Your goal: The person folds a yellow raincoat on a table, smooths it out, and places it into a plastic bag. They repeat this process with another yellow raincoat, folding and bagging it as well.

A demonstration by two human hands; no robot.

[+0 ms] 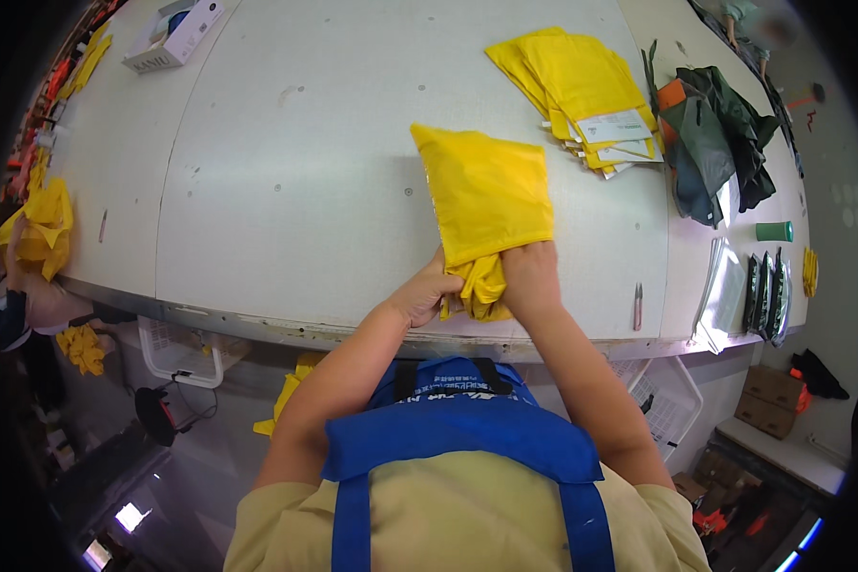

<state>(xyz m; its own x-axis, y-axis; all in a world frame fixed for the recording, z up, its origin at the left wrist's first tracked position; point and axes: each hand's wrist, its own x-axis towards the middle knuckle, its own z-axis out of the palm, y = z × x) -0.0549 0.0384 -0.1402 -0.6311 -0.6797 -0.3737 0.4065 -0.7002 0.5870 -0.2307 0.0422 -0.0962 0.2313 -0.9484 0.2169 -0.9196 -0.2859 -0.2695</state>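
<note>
A yellow fabric pouch (pixel 494 195) lies flat over the front part of the white table (pixel 286 181), with bunched yellow cloth (pixel 484 286) at its near end. My left hand (pixel 423 294) is closed on the near left corner, the thumb pressed over the cloth. At the near right, my right hand (pixel 534 275) reaches in under the pouch's edge. Its fingers are hidden by the yellow cloth, so I cannot tell whether they grip anything. Farther back on the right is a stack of similar flat yellow pouches (pixel 582 71) with white labels.
Dark green cloth items (pixel 710 143) lie at the right, with a green roll (pixel 774 232), clear plastic bags (pixel 720 296) and dark packets (pixel 768 296) nearer. Thread snips (pixel 639 307) rest by the front edge. A white box (pixel 173 38) stands far left. A co-worker handles yellow cloth (pixel 43 229) at left.
</note>
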